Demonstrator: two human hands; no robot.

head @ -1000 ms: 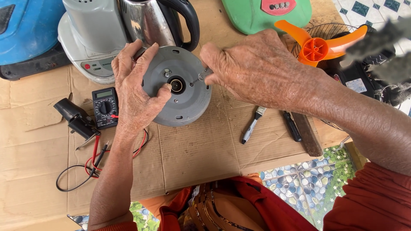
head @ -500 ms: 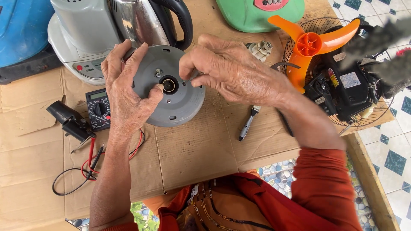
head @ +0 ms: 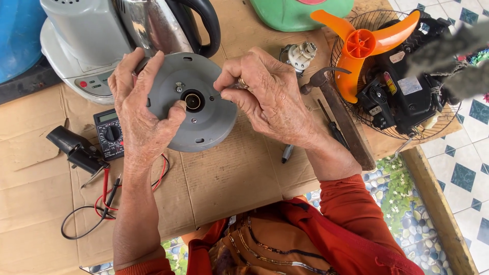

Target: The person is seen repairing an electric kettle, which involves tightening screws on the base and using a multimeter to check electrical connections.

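One grey round kettle base (head: 204,109) gripped by left hand (head: 140,109), right hand (head: 270,99) fingers pinching a small tool against it, one multimeter (head: 109,133), one orange fan blade (head: 364,43), white label on black motor (head: 410,85).

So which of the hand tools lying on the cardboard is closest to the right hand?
The hammer, its wooden handle running right beside the right hand. The dark-handled screwdriver lies beyond the hammer, and the red and black probes lie far over on the left.

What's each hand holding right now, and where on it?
Left hand grips the grey round base by its left rim, thumb by the centre socket. Right hand pinches something small against its face; what it is cannot be told.
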